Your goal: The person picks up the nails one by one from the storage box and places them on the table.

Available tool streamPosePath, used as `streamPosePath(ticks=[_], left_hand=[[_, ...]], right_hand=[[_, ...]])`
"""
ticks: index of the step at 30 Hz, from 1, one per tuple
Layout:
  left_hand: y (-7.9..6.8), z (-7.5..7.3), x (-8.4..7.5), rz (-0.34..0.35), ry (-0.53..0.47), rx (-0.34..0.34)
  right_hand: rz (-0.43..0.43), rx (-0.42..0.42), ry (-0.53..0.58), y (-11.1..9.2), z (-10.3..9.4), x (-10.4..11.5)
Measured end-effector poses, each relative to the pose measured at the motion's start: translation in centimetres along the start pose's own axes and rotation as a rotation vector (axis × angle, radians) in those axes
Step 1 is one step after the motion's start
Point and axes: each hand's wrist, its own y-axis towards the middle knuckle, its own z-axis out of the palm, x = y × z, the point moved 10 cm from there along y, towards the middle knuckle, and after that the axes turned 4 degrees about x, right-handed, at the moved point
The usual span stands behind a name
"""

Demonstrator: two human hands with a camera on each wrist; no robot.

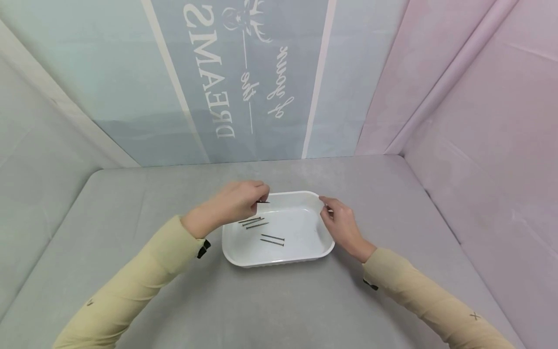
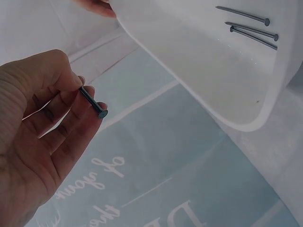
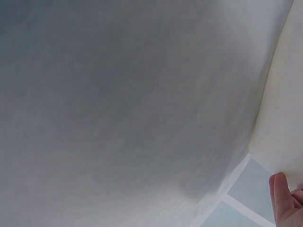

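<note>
My left hand is over the left back part of a white dish and pinches a dark metal nail between thumb and fingertips. The nail's flat head points away from the palm in the left wrist view. Several more nails lie loose on the dish's floor, some at the left, two nearer the front middle. At the dish's right back corner my right hand grips the rim, thumb on the inner side. In the right wrist view only some fingers show, against the dish's pale outer wall.
The dish stands on a grey cloth-covered table. Behind it rises a blue-green fabric panel with mirrored white lettering. A pinkish panel closes the right side, and a pale one the left.
</note>
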Motion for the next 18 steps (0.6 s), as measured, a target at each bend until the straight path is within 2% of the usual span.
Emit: streamPosePath(ticks=[13,18], left_hand=[[-1.2,-1.4,1.3,-0.014,-0.021,-0.133],[-1.6,-1.7,2.1,-0.040,-0.050,-0.143]], right_hand=[[0.005,0.004,-0.010,0.0,0.1,-0.1],[0.002,0.003,-0.007,-0.1,0.1,-0.1]])
